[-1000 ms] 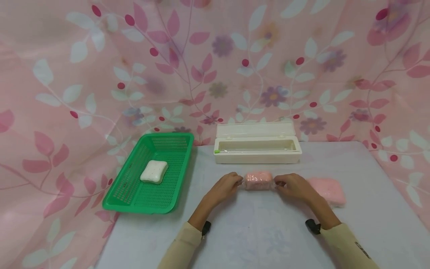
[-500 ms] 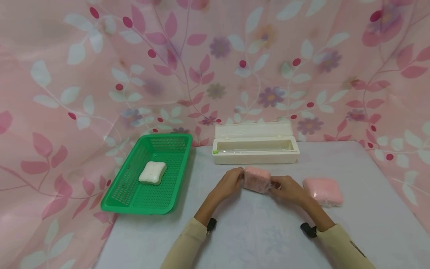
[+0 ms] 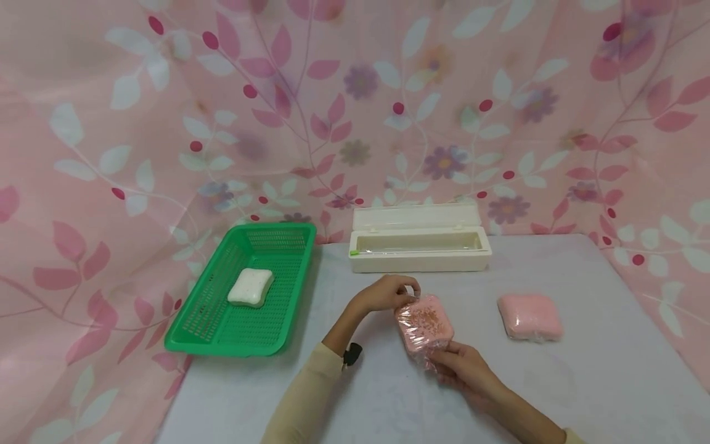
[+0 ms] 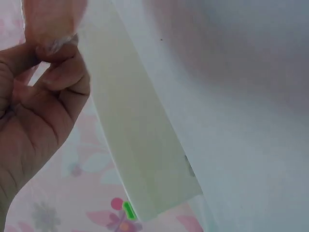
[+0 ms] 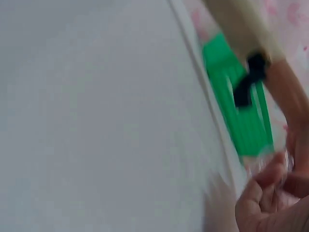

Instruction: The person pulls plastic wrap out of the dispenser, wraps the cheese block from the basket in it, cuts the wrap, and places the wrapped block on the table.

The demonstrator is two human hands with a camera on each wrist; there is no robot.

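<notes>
A pink soap bar [image 3: 426, 322] in clear plastic film is held between both hands over the table, tilted, with brown speckles on its face. The left hand [image 3: 388, 292] pinches the film at its upper left corner; in the left wrist view the thumb and finger of this left hand [image 4: 46, 87] meet on the film. At the lower end the right hand [image 3: 466, 373] grips the gathered film [image 3: 428, 361]. The right wrist view, blurred, shows the right hand [image 5: 270, 198] with its fingers curled on film. Another wrapped pink soap bar [image 3: 530, 317] lies to the right.
A green basket [image 3: 288, 320] at the left contains a white soap bar [image 3: 251, 287]. Behind the hands stands a long white plastic-wrap dispenser [image 3: 418, 264], lid raised, with a green tab [image 3: 354, 252]. A floral curtain [image 3: 355, 123] hangs behind the white-covered table [image 3: 554, 382].
The held soap bar has lifted and turned from level to tilted, its speckled face now showing. The right hand has moved down toward the person; the left hand stays near the upper corner.
</notes>
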